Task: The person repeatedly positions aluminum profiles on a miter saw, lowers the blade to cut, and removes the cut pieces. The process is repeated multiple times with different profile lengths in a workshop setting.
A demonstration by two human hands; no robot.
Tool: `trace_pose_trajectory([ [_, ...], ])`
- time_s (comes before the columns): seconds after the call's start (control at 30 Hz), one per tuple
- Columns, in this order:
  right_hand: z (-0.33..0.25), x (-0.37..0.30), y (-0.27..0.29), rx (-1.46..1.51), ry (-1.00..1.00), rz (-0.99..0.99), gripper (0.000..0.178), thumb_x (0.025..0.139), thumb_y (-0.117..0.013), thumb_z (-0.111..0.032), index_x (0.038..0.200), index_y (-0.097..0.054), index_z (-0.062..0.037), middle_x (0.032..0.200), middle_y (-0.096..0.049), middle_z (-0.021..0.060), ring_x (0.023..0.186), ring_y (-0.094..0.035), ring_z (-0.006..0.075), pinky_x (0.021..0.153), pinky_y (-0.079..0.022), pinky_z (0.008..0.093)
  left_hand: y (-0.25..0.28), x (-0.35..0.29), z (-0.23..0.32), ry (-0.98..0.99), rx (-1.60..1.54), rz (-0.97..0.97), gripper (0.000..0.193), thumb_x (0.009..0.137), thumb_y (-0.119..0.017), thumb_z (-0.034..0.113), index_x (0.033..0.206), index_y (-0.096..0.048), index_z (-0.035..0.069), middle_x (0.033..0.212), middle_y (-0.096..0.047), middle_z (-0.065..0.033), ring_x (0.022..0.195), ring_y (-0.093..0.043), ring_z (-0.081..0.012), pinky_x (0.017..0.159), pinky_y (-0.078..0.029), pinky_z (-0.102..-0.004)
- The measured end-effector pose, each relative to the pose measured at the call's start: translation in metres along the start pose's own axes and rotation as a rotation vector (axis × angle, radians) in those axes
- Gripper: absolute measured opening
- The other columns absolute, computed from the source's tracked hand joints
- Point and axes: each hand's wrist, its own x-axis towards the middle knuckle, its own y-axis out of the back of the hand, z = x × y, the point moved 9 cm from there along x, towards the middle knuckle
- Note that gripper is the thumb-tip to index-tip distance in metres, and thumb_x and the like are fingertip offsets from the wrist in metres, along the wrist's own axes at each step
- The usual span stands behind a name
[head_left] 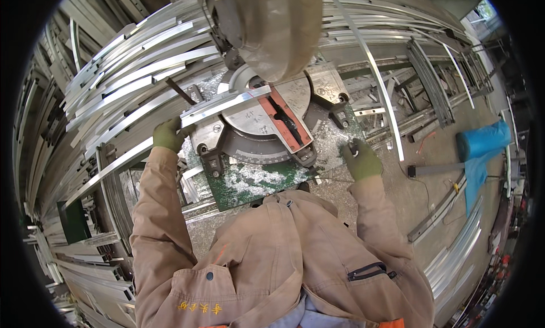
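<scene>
My left hand (167, 134), in a green work glove, is closed round the left end of a silver aluminium profile (227, 105). That profile lies across the round turntable (241, 113) of a mitre saw, its right end at the red slotted insert (286, 121). Above the turntable's far side stands the saw head (278, 27), a large, pale rounded guard hiding the blade. My right hand (363, 160), also gloved, is to the right of the saw base (323, 138). Its fingers are curled round a small dark piece that I cannot make out.
Metal shavings cover the green plate (255, 183) under the saw. Long aluminium bars (142, 50) are stacked at the far left. Another long bar (372, 64) slants down on the right. Blue plastic film (482, 141) lies on the floor at right, with more profiles (454, 260) nearer.
</scene>
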Motion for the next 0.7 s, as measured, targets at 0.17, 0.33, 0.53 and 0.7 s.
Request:
trace_pose_trajectory([
  [0.17, 0.028, 0.031, -0.040, -0.324, -0.082, -0.242, 0.081, 0.111, -0.075, -0.079, 0.126, -0.089, -0.0008, 0.117, -0.091, 0.0304, 0.116, -0.089, 0.0514, 0.105, -0.069, 0.0608, 0.002, 0.004, 0.012, 0.024, -0.041, -0.017, 0.066, 0.100, -0.101, 0.065, 0.128, -0.090, 0.006, 0.117, -0.091, -0.0216, 0.109, -0.086, -0.0418, 0.099, -0.065, -0.0511],
  [0.33, 0.029, 0.037, -0.051, -0.391, 0.095, -0.229, 0.060, 0.111, -0.082, -0.061, 0.135, -0.087, -0.0062, 0.118, -0.091, 0.0236, 0.113, -0.088, 0.0462, 0.102, -0.069, 0.0616, 0.005, 0.006, 0.013, 0.028, 0.076, -0.077, 0.068, 0.102, -0.093, 0.076, 0.119, -0.087, 0.010, 0.116, -0.091, -0.0195, 0.113, -0.085, -0.0477, 0.100, -0.066, -0.0552],
  [0.53, 0.012, 0.049, -0.021, -0.406, 0.364, -0.237, 0.053, 0.114, -0.079, -0.057, 0.134, -0.088, -0.0094, 0.121, -0.091, 0.0224, 0.114, -0.088, 0.0459, 0.102, -0.069, 0.0609, 0.017, -0.005, 0.018, 0.044, 0.065, -0.098, 0.072, 0.101, -0.091, 0.081, 0.123, -0.089, 0.013, 0.117, -0.091, -0.0180, 0.114, -0.087, -0.0456, 0.103, -0.067, -0.0535],
  [0.7, 0.024, 0.054, -0.059, -0.411, 0.208, -0.307, 0.054, 0.106, -0.089, -0.058, 0.128, -0.090, -0.0095, 0.127, -0.091, 0.0249, 0.121, -0.088, 0.0455, 0.106, -0.070, 0.0556, 0.010, 0.007, 0.021, -0.028, 0.136, -0.071, 0.069, 0.105, -0.085, 0.082, 0.124, -0.091, 0.015, 0.119, -0.092, -0.0154, 0.115, -0.085, -0.0458, 0.110, -0.063, -0.0545],
])
